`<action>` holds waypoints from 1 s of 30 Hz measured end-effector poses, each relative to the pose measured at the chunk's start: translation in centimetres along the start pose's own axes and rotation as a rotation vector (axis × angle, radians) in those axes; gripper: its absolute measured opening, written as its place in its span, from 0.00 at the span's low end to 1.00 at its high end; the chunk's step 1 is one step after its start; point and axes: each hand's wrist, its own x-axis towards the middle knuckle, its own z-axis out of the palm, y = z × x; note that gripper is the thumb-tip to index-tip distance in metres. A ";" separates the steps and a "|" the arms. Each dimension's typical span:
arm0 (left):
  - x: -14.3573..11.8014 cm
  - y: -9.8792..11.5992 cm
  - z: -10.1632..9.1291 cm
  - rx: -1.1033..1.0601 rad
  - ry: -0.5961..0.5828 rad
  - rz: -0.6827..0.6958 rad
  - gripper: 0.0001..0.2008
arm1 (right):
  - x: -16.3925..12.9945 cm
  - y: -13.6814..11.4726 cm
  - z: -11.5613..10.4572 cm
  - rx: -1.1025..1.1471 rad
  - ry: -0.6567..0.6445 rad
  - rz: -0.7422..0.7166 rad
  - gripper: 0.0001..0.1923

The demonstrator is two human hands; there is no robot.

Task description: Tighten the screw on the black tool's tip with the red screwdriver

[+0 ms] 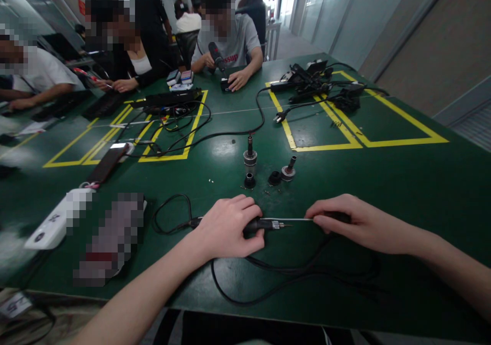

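My left hand (227,227) grips a black soldering-iron handle (260,226) lying on the green table (402,181); its cord (169,217) loops to the left. My right hand (355,221) holds a dark-handled tool (337,215) whose thin metal shaft (297,220) runs left to the metal end of the handle. Just beyond my hands stand small parts: a metal collar with a stem (250,157), a small black ring (249,181), a black cap (274,178) and a short tip piece (288,170).
A black cable (291,271) loops near the front edge. A phone (108,162) and a white power strip (57,222) lie left. Yellow tape boxes (360,143) mark the table; tools and cords (318,87) pile at the far right. Several people sit at the far side.
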 end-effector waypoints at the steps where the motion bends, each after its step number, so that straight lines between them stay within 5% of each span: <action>1: 0.0 0.0 0.0 -0.001 0.003 0.001 0.06 | 0.0 -0.1 0.0 0.003 -0.012 0.005 0.28; 11: -0.1 0.0 0.0 0.006 0.003 0.012 0.07 | 0.0 1.0 0.2 -0.082 0.042 -0.094 0.10; 25: 0.0 -0.1 0.0 0.014 -0.002 0.010 0.07 | -0.2 0.6 -0.3 -0.025 0.053 -0.104 0.11; 30: 0.0 0.0 0.1 0.008 0.012 0.015 0.07 | -0.4 1.2 0.0 -0.064 0.062 -0.092 0.21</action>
